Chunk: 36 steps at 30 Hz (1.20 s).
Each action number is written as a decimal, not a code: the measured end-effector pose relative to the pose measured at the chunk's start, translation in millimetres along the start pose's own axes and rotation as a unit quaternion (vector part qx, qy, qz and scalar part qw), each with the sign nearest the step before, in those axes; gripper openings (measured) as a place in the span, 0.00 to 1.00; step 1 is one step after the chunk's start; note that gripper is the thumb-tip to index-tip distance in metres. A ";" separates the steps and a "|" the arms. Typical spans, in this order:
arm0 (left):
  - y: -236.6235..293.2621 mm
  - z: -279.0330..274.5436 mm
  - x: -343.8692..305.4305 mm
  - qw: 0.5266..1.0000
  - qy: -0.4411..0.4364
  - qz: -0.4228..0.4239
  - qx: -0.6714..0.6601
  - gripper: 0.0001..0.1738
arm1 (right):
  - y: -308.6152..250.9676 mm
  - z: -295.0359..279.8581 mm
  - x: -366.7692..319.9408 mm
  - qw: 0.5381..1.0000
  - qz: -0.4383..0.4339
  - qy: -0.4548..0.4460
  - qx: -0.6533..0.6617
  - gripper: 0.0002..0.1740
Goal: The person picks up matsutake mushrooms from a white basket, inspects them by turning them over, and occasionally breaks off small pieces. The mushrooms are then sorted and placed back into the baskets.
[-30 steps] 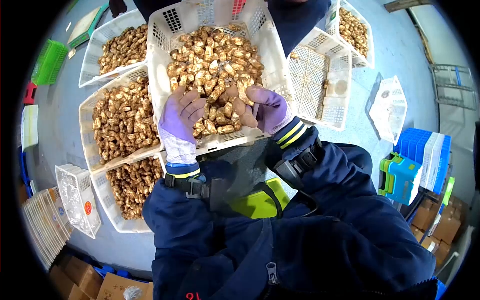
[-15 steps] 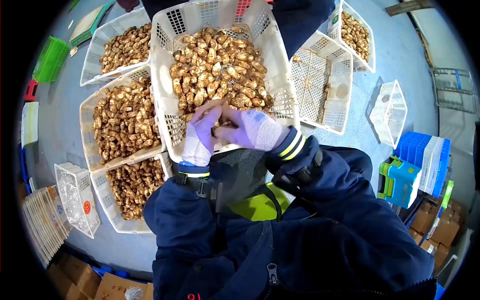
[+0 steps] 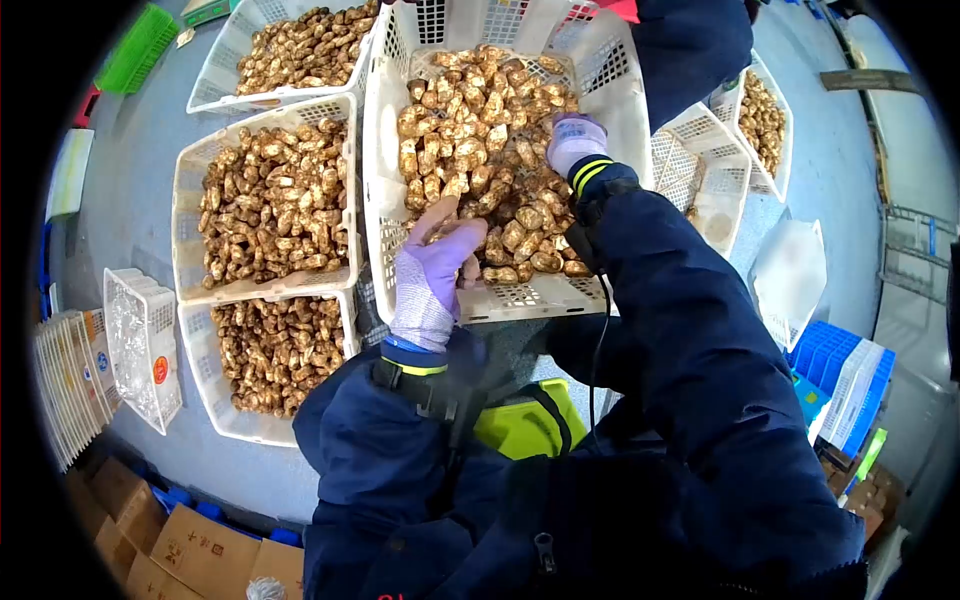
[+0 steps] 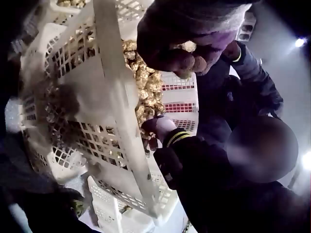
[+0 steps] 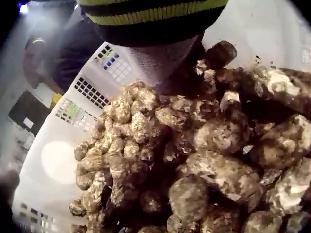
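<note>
A large white plastic crate (image 3: 385, 160) in front of me holds a heap of stubby, knobbly brown-and-white pieces (image 3: 480, 120), like tubers or mushrooms. My left hand (image 3: 437, 265), in a purple-and-white glove with dirt-stained fingertips, is over its near left corner. The fingers are loosely bent and the thumb stands apart, as the left wrist view also shows. Far along the right side of the heap, my right hand (image 3: 577, 138) reaches down among the pieces. Its fingers are mostly hidden in the head view, and I cannot tell whether they grip one.
Along the left stand filled white crates, one at the back (image 3: 225, 85), one in the middle (image 3: 187, 200) and one nearer me (image 3: 245, 425). Behind the right arm is a sparsely filled crate (image 3: 725, 200). A person's dark sleeve (image 3: 695, 50) is at the far side. Below lies a yellow-green object (image 3: 525, 425).
My hands met at the crate's near edge half a second ago; now they are apart. The right has reached far into the heap's right side, the left stays near. The head view has shifted.
</note>
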<state>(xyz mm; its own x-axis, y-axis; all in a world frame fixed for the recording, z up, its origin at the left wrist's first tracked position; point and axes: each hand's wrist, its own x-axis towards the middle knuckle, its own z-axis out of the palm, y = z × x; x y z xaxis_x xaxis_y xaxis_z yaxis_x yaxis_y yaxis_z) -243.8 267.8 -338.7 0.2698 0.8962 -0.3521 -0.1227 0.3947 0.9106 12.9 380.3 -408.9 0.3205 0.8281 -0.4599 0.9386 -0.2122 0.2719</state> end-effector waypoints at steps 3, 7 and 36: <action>-6.7 -2.9 3.7 0.991 -0.011 -0.058 -0.118 0.26 | 45.4 48.6 31.9 0.937 -0.104 0.005 0.334 0.22; 6.5 7.0 -0.4 0.970 -0.054 -0.069 -0.229 0.31 | 51.7 -5.6 -63.9 0.629 -0.119 -0.157 0.752 0.24; 34.6 10.3 -10.6 0.923 -0.157 -0.067 -0.346 0.24 | 36.9 10.7 -56.8 0.960 -0.133 -0.052 0.241 0.34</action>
<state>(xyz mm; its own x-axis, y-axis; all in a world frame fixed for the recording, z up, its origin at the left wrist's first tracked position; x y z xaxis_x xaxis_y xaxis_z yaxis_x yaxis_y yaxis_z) -241.0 269.9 -301.2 0.5770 0.7699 -0.2726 -0.6188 0.6300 0.4693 30.7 319.9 -381.7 0.0490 0.8355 -0.5474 0.9308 -0.2370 -0.2784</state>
